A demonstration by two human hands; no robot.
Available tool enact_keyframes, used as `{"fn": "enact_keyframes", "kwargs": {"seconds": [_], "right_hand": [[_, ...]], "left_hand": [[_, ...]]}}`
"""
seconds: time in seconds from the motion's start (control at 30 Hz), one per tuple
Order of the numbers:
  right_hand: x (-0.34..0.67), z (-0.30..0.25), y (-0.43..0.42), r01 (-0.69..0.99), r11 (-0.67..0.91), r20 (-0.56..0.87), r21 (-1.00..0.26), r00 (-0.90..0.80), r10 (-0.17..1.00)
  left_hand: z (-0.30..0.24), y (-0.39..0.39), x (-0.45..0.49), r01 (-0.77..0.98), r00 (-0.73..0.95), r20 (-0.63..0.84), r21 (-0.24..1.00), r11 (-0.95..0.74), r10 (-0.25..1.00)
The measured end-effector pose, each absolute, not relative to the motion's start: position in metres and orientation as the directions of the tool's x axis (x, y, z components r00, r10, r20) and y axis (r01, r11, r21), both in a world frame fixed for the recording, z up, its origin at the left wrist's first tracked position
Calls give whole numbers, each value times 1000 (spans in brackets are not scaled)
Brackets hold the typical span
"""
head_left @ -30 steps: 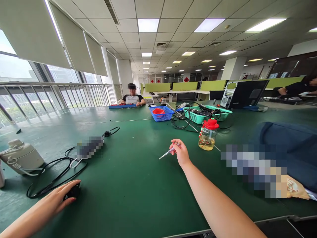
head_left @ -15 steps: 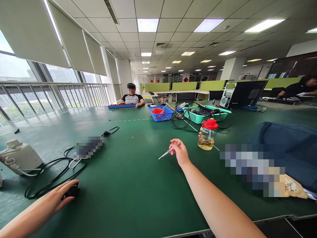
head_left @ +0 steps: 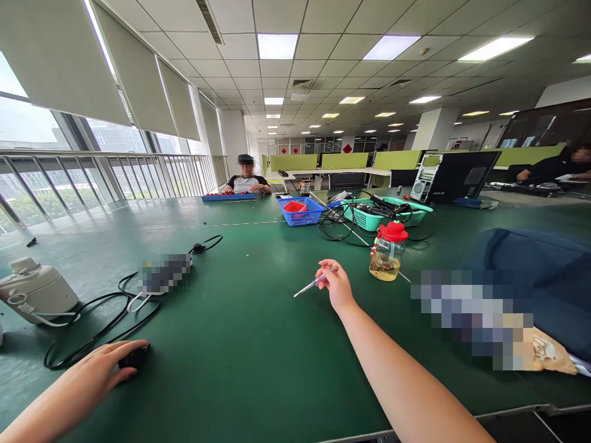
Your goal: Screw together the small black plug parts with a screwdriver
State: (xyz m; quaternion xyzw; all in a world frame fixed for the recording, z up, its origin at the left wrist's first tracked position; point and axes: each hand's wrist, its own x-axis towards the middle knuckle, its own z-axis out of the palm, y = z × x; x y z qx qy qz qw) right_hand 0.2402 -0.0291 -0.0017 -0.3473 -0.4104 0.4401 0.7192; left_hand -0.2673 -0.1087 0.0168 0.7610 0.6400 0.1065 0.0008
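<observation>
Standing at far left, cream bottle (head_left: 44,292): capped, a ring-like fitting on its side.
Black cable (head_left: 138,325): looped on the green table (head_left: 240,351) between bottle and left hand, running up to a blurred-out item (head_left: 165,275).
Left hand (head_left: 104,369): palm down, fingers and thumb closed around a small black object (head_left: 133,355); its kind hard to tell under the hand.
Far side, person (head_left: 247,183): seated behind a long blue tray (head_left: 228,197) with red items.
Blue basket (head_left: 307,216): beyond the hands, something red inside.
Slender tool (head_left: 307,287): shaft pointing left and slightly down; unclear whether the tip touches the tabletop.
Right hand (head_left: 339,286): thumb and fingers pinching the tool by its handle.
Teal basket (head_left: 369,220): heaped with black cables, some spilling over the table.
Red-lidded bottle (head_left: 386,252): upright near the right hand, partly filled with yellowish liquid.
Far right, navy fabric (head_left: 554,264): lying behind a blurred-out patch.
</observation>
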Motion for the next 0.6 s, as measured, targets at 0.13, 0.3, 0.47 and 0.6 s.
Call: {"fn": "enact_keyframes", "kwargs": {"seconds": [0.13,0.3,0.47,0.6], "right_hand": [[238,-8,-26,-432,310,213,-847,259,942],[238,-16,-19,-525,183,102,-831,180,978],[242,-19,-13,-553,121,48,-825,145,988],[244,-18,-10,-529,22,2,-849,39,999]], "left_hand": [[40,-107,-235,973,176,167,119,-197,970],[66,-94,-143,917,353,148,139,-373,924],[67,-65,-30,768,610,106,166,-619,785],[54,-46,27,739,664,85,81,-669,743]]}}
